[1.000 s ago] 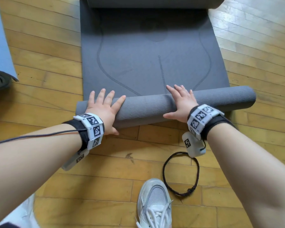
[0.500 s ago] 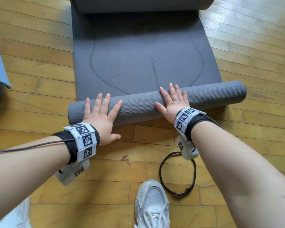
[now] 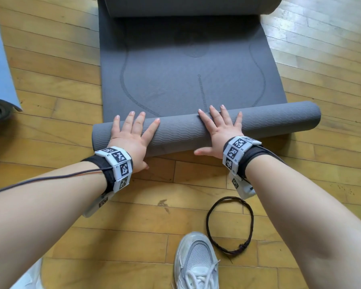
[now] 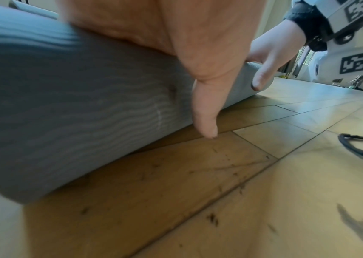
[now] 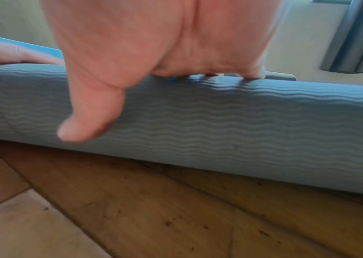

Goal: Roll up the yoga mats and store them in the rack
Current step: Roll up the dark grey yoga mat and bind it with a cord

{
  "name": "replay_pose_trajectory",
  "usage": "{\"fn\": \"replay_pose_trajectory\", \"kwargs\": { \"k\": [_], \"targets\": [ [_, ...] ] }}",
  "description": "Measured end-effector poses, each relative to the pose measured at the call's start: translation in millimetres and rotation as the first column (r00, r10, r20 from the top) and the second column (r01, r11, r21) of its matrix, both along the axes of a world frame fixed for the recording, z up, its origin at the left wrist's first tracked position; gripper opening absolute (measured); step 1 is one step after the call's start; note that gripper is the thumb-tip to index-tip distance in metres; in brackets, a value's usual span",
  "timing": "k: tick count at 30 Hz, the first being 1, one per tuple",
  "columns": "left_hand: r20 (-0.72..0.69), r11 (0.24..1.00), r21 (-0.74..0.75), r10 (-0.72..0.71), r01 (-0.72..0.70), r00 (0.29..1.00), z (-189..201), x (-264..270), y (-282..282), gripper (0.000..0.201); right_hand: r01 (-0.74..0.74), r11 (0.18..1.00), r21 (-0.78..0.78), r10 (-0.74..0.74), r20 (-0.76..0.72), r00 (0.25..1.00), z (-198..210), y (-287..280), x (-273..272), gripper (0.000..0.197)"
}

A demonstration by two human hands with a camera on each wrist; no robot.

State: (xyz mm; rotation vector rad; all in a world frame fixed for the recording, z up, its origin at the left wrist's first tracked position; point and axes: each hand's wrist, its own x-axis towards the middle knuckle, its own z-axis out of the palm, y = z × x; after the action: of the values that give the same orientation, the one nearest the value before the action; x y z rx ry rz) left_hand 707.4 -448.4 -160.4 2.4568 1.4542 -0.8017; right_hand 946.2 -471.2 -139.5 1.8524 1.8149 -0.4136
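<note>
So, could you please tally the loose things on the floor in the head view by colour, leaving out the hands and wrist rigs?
Grey: 1, the grey yoga mat under both palms.
Blue: 1, the blue mat at the left edge.
Black: 1, the cord loop.
White: 1, the sneaker.
Total: 4.

right hand (image 5: 154, 52) pressing rolled mat (image 5: 242, 125), wood floor (image 5: 132, 218)
</note>
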Motion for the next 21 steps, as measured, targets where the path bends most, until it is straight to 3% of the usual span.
{"fn": "replay_pose_trajectory", "kwargs": {
  "k": [6, 15, 21],
  "targets": [
    [-0.023, 1.000, 0.015, -0.010, 0.011, 1.000, 0.4, 1.6, 15.7, 0.120, -0.007, 1.000, 0.027, 0.006, 0.035, 0.999, -5.0, 12.7, 0.9, 0.124],
    [0.010, 0.983, -0.027, -0.181, 0.181, 0.983, 23.2, -2.5, 53.5, 0.104, -0.007, 0.992, 0.123, 0.007, 0.001, 1.000, 5.8, 25.9, 1.9, 0.091],
    [-0.018, 0.962, -0.096, -0.259, 0.256, 0.966, 24.7, -6.0, 57.5, 0.108, -0.002, 0.997, 0.074, 0.004, -0.022, 1.000, 2.5, 10.2, -1.5, 0.096]
  ]
}}
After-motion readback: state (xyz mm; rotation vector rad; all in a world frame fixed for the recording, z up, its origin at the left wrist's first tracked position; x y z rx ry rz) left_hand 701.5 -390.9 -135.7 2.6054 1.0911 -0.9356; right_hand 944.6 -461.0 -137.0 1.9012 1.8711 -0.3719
